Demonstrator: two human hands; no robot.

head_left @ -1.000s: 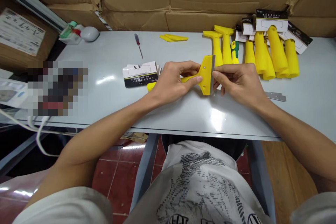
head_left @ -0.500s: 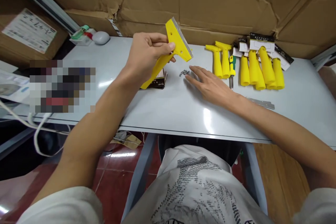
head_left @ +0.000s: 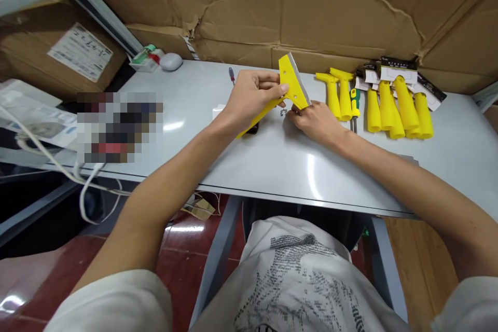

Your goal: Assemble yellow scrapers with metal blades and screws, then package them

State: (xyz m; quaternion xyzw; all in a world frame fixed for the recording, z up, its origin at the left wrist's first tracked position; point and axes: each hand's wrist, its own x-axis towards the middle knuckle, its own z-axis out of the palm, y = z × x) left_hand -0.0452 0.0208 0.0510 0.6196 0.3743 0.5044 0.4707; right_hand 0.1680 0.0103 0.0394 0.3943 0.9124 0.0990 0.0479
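The left hand (head_left: 252, 94) pinches a yellow scraper (head_left: 291, 83) by its neck, above the counter (head_left: 264, 171) near the small screws (head_left: 284, 112). The right hand (head_left: 317, 122) bends beside those screws, fingertips partly hidden; whether it grips anything I cannot tell. A green screwdriver (head_left: 355, 99) lies farther right of them.

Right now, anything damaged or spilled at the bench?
Brown cardboard backing behind the pale tabletop looks torn and creased left of centre. Small grey metal pieces lie loose by the right hand; spilled or placed, can't tell.
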